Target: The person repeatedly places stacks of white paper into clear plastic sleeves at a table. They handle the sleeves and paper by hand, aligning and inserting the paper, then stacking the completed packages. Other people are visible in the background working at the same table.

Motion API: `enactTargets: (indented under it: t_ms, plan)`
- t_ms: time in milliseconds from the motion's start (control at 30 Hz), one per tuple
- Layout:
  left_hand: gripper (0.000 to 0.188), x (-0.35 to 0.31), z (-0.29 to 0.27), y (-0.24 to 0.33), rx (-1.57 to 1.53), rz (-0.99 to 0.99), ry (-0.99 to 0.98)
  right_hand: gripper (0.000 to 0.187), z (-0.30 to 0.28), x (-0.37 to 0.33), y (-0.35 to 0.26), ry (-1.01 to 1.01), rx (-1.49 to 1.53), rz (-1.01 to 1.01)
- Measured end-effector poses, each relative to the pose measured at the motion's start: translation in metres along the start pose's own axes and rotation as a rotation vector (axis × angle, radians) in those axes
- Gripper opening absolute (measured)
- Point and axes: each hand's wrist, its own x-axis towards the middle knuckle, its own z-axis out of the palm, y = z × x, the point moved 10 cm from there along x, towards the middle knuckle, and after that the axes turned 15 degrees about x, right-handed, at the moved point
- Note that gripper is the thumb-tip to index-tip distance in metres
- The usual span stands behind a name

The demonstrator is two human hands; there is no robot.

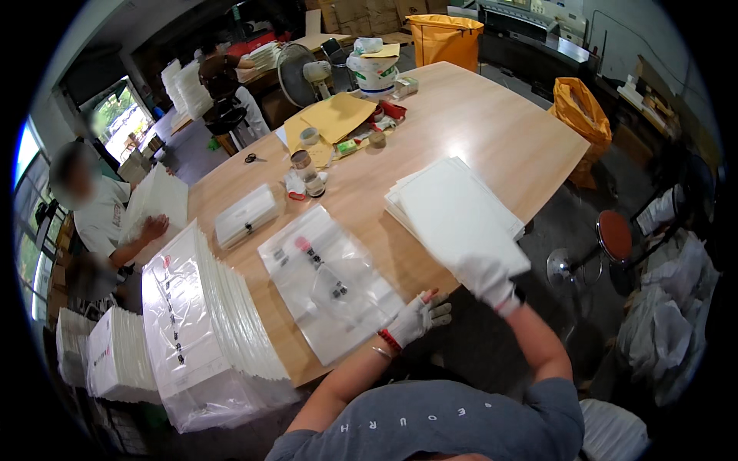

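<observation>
My right hand (486, 284), in a white glove, grips the near edge of a white paper sheet (457, 219). The sheet slants over a stack of similar white sheets (395, 206) and reaches past the table's front edge. My left hand (423, 316), gloved with some fingertips bare, hangs by the table edge with its fingers stretched out and nothing in them. Its wrist is close to the lower corner of a clear plastic bag (330, 280) with black and pink print, lying flat on the table. How many sheets my right hand holds, I cannot tell.
Tall bundles of plastic-wrapped sheets (188, 323) stand at left. Beyond the bag lie a folded plastic pack (246, 217), a tape roll (309, 137), a glass jar (307, 174), scissors (251, 158) and yellow envelopes (330, 119). A co-worker's hand (156, 228) touches another stack. A stool (613, 235) stands right.
</observation>
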Motion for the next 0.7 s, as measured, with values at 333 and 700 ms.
enactTargets:
  t_ms: [333,700]
  plan:
    - [0.063,-0.073,0.011,0.030,1.439,0.042,0.271,0.044,0.099,-0.146,0.020,0.121,1.751,1.013]
    - [0.049,-0.213,0.029,0.209,2.093,0.727,1.338,0.030,-0.005,-0.041,-0.098,0.165,1.040,0.325]
